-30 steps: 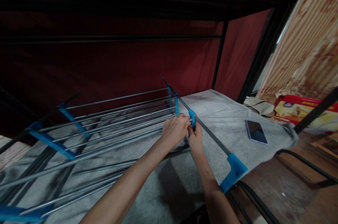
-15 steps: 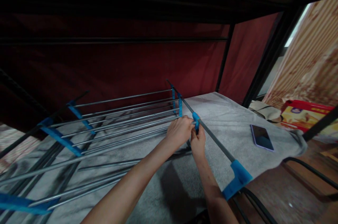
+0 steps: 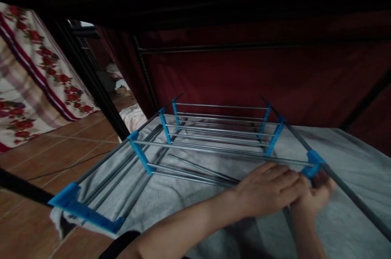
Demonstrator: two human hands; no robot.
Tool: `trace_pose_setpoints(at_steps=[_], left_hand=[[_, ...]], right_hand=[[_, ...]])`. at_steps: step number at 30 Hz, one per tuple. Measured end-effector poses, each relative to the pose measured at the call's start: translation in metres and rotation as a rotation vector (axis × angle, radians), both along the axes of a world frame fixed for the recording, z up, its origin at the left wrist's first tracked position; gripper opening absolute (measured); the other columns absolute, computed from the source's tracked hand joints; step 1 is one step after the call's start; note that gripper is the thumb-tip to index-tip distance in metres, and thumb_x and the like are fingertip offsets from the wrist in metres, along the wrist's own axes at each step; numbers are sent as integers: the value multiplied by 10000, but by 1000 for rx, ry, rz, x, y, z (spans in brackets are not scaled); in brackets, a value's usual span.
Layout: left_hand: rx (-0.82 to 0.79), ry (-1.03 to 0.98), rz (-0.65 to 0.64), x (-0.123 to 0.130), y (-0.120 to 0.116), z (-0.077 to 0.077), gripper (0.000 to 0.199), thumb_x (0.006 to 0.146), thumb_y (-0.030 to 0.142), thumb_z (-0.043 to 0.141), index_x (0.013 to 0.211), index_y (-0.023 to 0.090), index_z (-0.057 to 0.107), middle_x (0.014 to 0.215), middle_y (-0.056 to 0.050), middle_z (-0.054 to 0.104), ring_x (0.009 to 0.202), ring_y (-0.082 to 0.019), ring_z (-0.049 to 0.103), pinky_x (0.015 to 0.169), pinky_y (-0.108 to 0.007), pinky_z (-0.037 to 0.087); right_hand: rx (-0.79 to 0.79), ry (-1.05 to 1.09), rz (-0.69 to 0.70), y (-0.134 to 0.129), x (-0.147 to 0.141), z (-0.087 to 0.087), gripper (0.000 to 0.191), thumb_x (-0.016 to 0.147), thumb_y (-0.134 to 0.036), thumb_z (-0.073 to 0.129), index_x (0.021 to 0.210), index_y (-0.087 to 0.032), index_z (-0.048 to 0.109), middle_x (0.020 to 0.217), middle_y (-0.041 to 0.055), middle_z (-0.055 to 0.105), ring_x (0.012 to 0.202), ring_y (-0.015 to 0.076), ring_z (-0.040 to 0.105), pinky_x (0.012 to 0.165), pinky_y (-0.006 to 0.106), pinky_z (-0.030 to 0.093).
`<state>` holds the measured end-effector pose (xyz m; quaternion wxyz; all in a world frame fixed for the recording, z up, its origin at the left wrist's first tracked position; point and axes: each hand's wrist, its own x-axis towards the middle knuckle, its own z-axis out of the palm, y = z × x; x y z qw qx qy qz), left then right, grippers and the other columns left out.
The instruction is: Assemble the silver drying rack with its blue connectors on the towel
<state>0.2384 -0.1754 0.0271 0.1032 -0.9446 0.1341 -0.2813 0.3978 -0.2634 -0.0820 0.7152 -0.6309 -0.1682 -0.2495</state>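
Note:
A rack of grey metal tubes (image 3: 214,151) joined by blue plastic brackets stands on a grey cloth. At its right side, my right hand (image 3: 313,198) is closed around a blue bracket (image 3: 314,161), thumb on its lower part. My left hand (image 3: 271,189) reaches across beside it, fingers bent and pressed together against the lower end of that bracket. Loose-ended lower tubes (image 3: 195,176) run behind my left hand, which seems closed on their right end; its palm side is hidden. On the left, another bracket (image 3: 140,153) holds the tubes' other ends.
The grey cloth (image 3: 345,145) spreads under the rack, inside a dark metal frame (image 3: 91,75). A dark red curtain (image 3: 207,75) hangs behind. At left are a flowered cloth (image 3: 45,71) and a tiled floor (image 3: 73,141). One blue corner piece (image 3: 85,210) sits near the front left.
The view has swung left, bringing the rack's left side and the flowered cloth into sight; the phone has left the view. Both hands stay at the same right-hand bracket, the left hand's fingers now lower.

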Motion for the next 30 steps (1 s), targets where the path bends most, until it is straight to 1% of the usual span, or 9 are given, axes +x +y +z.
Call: trace_pose_setpoints(at_steps=[3, 5, 7, 10, 12, 14, 19, 24, 30], left_hand=[[-41, 36, 25, -58, 25, -44, 328, 963, 212, 478, 1277, 173, 564, 1295, -79, 602, 1216, -172, 512, 1031, -309, 410], [-152, 47, 134, -88, 47, -76, 346, 944, 212, 501, 1284, 199, 563, 1287, -78, 617, 1194, -178, 539, 993, -318, 445], [-318, 10, 265, -110, 69, -101, 347, 943, 181, 476, 1276, 210, 570, 1257, -80, 631, 1147, -175, 572, 955, -315, 475], [-501, -38, 413, -130, 99, -122, 332, 954, 152, 441, 1240, 220, 596, 1212, -81, 638, 1082, -169, 602, 913, -311, 502], [-512, -4, 471, -137, 113, -124, 288, 969, 198, 451, 1202, 229, 617, 1168, -74, 649, 1039, -178, 614, 889, -330, 507], [-476, 75, 497, -142, 122, -121, 259, 986, 277, 452, 1168, 230, 631, 1107, -63, 663, 996, -185, 623, 873, -346, 498], [-394, 259, 452, -144, 127, -114, 301, 983, 409, 465, 1161, 222, 618, 1013, -40, 660, 957, -180, 629, 862, -332, 475], [-321, 289, 458, -140, 123, -111, 252, 980, 260, 472, 1200, 198, 579, 975, -34, 657, 922, -181, 629, 854, -328, 469], [-344, 268, 443, -140, 122, -104, 274, 976, 197, 454, 1219, 231, 575, 997, -32, 663, 948, -185, 629, 860, -332, 480]], right_hand=[[100, -92, -265, -4, -7, -13, 573, 666, -175, 715, 1213, -278, 577, 1169, 100, 603, 1050, 345, 598, 910, 564, 475], [133, -92, -317, -4, -19, -21, 517, 678, -160, 716, 1164, -287, 592, 1113, 83, 616, 988, 335, 614, 879, 559, 481], [30, -64, -244, 0, -37, -25, 317, 761, -231, 673, 1073, -252, 619, 992, 62, 622, 896, 300, 622, 815, 512, 495], [-432, -251, 143, 16, -63, -29, 175, 877, -302, 530, 981, -213, 640, 914, 63, 644, 865, 261, 629, 777, 430, 492], [-747, -482, 404, 30, -73, -35, 225, 904, -281, 474, 1023, -236, 659, 997, 77, 685, 950, 267, 644, 843, 440, 479], [-917, -612, 540, 44, -75, -44, 281, 917, -246, 445, 1087, -275, 667, 1063, 69, 702, 994, 263, 656, 885, 452, 476], [-995, -521, 633, 62, -67, -59, 307, 973, -302, 407, 1148, -292, 658, 1054, 47, 721, 929, 251, 693, 802, 427, 536], [-1088, -513, 757, 65, -78, -53, 264, 978, -423, 463, 1138, -323, 647, 1069, 14, 719, 923, 232, 691, 803, 409, 547], [-1131, -687, 557, 60, -87, -43, 240, 903, -281, 582, 1130, -263, 656, 1041, 55, 707, 914, 261, 660, 852, 443, 499]])
